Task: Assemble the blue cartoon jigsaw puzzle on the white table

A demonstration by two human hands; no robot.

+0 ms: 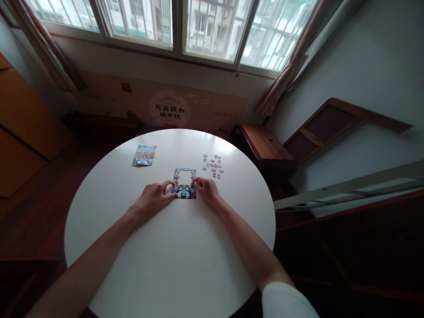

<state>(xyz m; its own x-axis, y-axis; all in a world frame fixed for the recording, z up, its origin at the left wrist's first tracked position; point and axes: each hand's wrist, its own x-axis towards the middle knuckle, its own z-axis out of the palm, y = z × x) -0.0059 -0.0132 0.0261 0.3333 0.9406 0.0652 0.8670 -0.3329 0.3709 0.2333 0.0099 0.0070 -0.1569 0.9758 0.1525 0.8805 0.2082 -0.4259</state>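
One partial puzzle (184, 193) between fingers (168, 183)

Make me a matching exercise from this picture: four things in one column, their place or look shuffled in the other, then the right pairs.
Things
1. packet
2. partly built puzzle
3. loose pieces
4. table

Places or looks
A. scattered, to the right
B. white, with a curved edge
C. lying at the far left
D. between the left hand and right hand

Pairs: 1-C, 2-D, 3-A, 4-B
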